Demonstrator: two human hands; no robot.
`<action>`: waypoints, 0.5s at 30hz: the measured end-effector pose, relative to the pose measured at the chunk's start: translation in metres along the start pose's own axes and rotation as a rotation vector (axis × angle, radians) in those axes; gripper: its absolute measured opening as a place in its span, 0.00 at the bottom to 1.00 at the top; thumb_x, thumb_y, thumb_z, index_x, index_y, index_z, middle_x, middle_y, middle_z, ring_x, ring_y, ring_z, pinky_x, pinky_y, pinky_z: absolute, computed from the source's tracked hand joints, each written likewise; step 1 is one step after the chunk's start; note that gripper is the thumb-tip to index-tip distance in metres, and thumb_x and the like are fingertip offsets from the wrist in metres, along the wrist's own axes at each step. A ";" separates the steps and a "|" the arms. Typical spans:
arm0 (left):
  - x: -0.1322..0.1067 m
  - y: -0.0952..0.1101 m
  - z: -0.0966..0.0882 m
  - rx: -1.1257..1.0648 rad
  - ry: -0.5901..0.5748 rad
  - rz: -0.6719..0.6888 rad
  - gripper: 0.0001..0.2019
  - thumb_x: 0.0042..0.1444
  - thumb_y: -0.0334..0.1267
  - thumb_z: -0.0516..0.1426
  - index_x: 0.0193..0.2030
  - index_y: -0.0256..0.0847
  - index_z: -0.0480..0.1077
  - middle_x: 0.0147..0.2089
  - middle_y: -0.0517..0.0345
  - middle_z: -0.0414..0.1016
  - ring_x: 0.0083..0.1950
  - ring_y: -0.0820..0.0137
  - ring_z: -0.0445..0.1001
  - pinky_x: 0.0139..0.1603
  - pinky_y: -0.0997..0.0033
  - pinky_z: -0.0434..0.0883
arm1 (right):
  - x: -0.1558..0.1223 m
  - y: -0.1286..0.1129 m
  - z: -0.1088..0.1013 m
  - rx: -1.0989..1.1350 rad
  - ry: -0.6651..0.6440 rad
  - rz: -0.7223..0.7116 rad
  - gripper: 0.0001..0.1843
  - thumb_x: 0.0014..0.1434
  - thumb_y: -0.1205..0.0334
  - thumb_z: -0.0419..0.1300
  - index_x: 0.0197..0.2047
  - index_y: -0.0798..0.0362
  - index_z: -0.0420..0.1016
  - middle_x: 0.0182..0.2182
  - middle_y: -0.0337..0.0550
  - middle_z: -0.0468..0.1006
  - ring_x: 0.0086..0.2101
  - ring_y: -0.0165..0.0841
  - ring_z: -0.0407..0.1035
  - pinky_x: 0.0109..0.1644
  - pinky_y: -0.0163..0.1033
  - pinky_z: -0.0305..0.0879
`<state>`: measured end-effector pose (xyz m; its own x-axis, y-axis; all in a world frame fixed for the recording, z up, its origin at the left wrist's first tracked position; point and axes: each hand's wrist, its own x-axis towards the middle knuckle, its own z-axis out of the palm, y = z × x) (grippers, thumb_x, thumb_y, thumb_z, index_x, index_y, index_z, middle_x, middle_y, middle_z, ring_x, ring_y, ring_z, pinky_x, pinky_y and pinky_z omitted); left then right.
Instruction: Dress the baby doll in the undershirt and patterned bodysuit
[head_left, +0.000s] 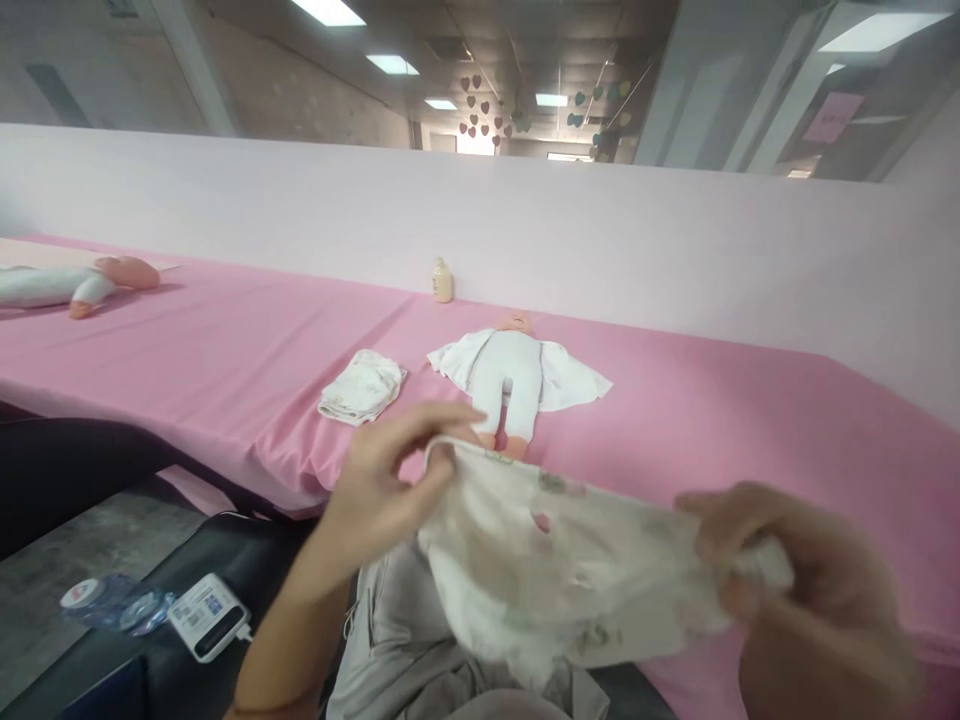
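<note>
A thin white cloth (555, 560) with a small coloured print is stretched between my hands, above my lap; it looks like baby clothing, but its exact kind does not show. My left hand (397, 470) pinches its upper left corner between thumb and fingers. At the other end, my right hand (795, 570) is closed round a bunched part, blurred by motion. Beyond the cloth a baby doll (506, 370) lies on its back in a white outfit, feet toward me, with a white cloth (574, 380) spread under it. A folded printed cloth (363, 387) lies to the doll's left.
The table has a pink cover (247, 350). A pump bottle (442, 281) stands at the back by the white wall. Another doll (82, 283) lies far left. On a black seat at lower left are a plastic bottle (120, 602) and a white device (210, 617).
</note>
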<state>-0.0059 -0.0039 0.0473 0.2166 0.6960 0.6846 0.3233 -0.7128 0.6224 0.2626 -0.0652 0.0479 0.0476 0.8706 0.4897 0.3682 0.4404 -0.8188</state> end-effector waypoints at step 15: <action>0.083 -0.236 0.116 0.380 -0.429 0.022 0.16 0.57 0.49 0.53 0.41 0.40 0.74 0.44 0.52 0.75 0.50 0.62 0.68 0.55 0.61 0.59 | 0.161 0.238 0.136 -0.385 -0.144 -0.111 0.19 0.56 0.56 0.53 0.49 0.57 0.67 0.50 0.53 0.69 0.51 0.41 0.63 0.56 0.48 0.58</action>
<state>0.0427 0.2316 -0.0866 0.5559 0.7104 0.4315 0.6054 -0.7018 0.3755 0.2314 0.2100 -0.1088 -0.1324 0.8562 0.4993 0.6848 0.4432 -0.5784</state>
